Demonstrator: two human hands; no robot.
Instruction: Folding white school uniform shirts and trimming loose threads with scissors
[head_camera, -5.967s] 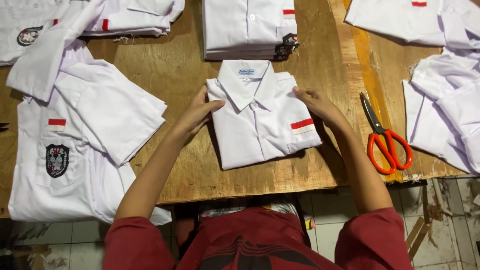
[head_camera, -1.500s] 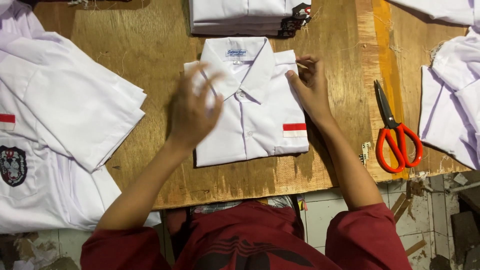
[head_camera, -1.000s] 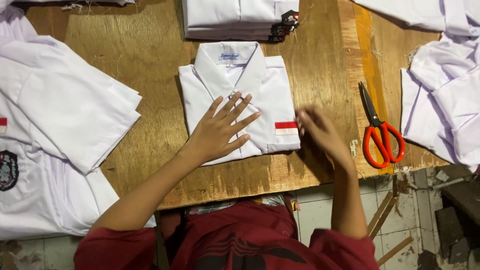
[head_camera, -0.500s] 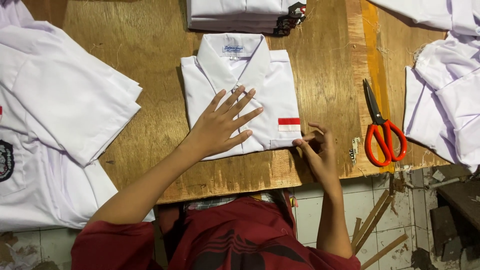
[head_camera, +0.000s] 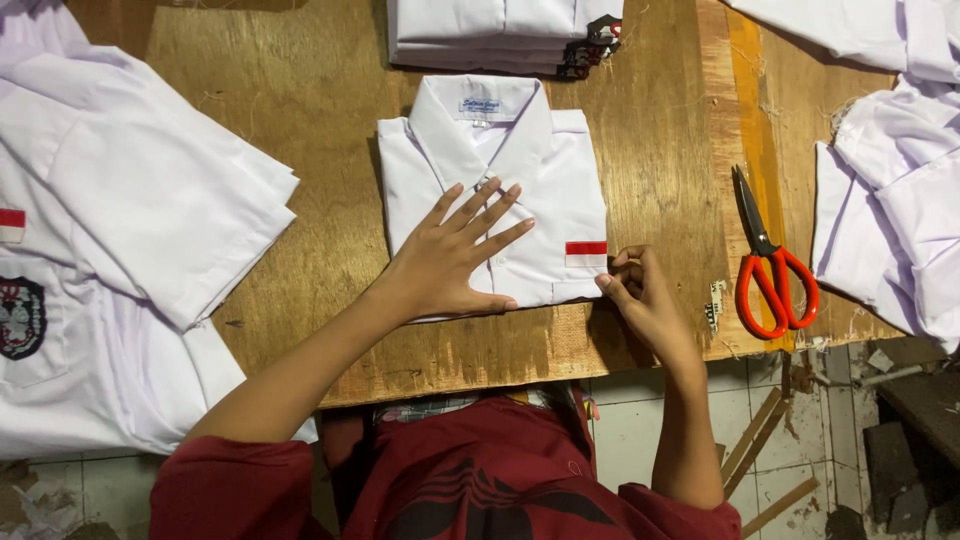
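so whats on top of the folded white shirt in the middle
The left hand lies flat on the folded shirt, fingers spread. The right hand pinches its lower right corner. The cloth beneath the palm is hidden.

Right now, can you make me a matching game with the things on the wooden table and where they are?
Things:
1. folded white shirt
2. orange-handled scissors
3. stack of folded white shirts
4. unfolded white shirt with dark badge

Places:
A. far edge of the table
B. under the flat left hand
C. left side of the table
D. right of the right hand

Pairs: 1-B, 2-D, 3-A, 4-C
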